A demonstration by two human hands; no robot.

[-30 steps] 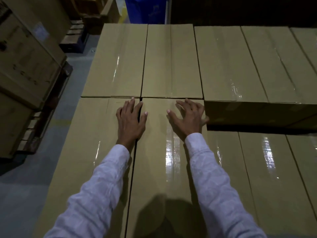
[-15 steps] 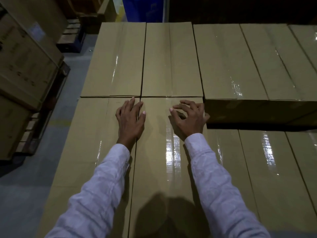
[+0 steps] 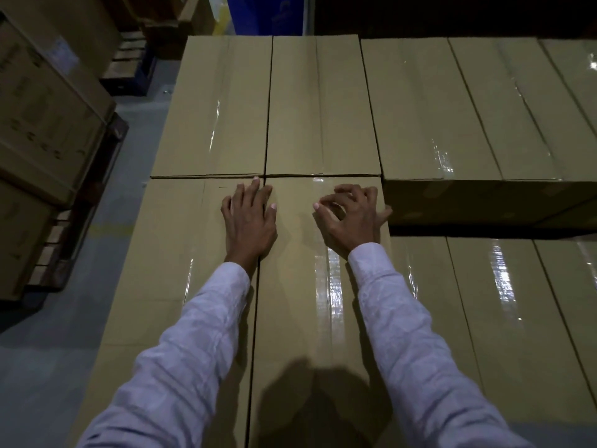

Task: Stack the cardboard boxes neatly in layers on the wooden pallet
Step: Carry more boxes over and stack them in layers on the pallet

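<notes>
Left hand (image 3: 250,221): flat, fingers straight, pressed across the seam at the left edge of the box (image 3: 310,302).
Right hand (image 3: 350,218): fingers curled, tips on the box top near its far right corner, nothing gripped.
Box: top layer, directly under both hands, long axis running away from the body.
Neighbours: left box (image 3: 168,270) tight against the box; raised box (image 3: 468,195) a layer higher, just right of the box's far end, nearer the right hand.
Hidden: pallet beneath the stack; near end of the box lost in shadow and sleeves.

Dim, wide-angle — glare streaks on tape (image 3: 329,286).
</notes>
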